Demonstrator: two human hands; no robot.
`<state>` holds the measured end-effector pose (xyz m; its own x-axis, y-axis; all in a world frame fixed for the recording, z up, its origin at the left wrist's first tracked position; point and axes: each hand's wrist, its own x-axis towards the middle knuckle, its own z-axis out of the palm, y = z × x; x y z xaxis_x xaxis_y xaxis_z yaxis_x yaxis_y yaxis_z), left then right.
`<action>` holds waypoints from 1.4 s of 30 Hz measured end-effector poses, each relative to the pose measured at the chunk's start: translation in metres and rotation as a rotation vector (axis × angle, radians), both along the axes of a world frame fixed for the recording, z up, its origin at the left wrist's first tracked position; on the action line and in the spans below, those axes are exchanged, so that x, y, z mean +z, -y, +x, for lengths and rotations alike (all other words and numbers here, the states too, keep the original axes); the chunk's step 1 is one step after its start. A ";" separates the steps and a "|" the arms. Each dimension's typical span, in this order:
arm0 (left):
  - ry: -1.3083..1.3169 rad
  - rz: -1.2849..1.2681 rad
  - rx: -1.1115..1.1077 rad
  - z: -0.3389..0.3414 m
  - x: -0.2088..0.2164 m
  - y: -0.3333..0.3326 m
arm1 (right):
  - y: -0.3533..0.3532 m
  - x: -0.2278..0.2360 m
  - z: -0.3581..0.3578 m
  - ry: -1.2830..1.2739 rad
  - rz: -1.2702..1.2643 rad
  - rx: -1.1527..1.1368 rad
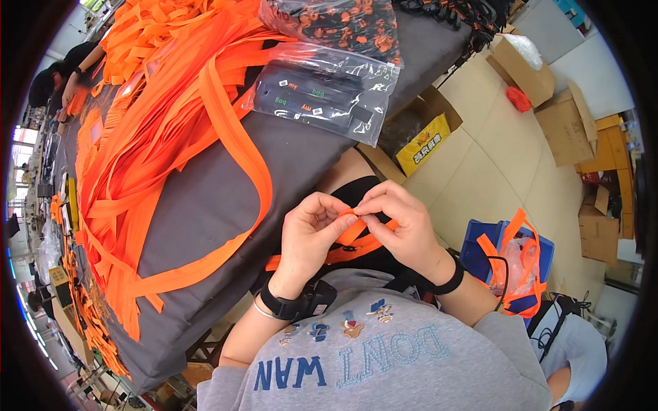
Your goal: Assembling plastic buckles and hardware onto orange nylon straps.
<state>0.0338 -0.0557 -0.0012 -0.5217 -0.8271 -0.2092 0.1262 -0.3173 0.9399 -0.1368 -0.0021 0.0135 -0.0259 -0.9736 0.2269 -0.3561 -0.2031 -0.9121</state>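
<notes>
In front of my chest, my left hand [312, 229] and my right hand [404, 219] meet, fingertips almost touching. Both pinch the end of an orange zipper tape [353, 233] between thumb and forefinger. More of this tape [349, 255] runs across my lap below the hands. Whatever small part lies between the fingertips is hidden. On the grey-covered table [199, 205] to the left lies a large heap of orange zipper tapes [157, 137], one long loop curving toward me.
A clear bag with dark printed pieces [322, 92] and a bag of black-and-orange small parts [336, 27] lie on the table. On the floor at right stand a blue bin [473, 250] with orange scraps and cardboard boxes [565, 127]. Another person [62, 79] works at far left.
</notes>
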 end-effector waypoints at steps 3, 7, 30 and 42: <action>-0.025 -0.003 -0.007 -0.002 -0.001 0.002 | 0.001 0.000 0.001 0.018 0.015 -0.015; -0.050 0.002 -0.034 -0.003 0.003 0.001 | 0.002 -0.003 0.003 0.185 0.083 -0.038; -0.306 0.158 0.126 0.000 -0.009 0.001 | -0.005 -0.013 0.028 0.809 0.307 -0.039; -0.320 0.093 0.028 0.009 -0.009 -0.003 | -0.001 -0.014 0.022 0.936 0.364 0.115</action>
<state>0.0424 -0.0525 -0.0103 -0.5502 -0.8272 -0.1139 0.4202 -0.3921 0.8183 -0.1145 -0.0008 -0.0008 0.0570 -0.9874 -0.1477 0.5383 0.1550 -0.8284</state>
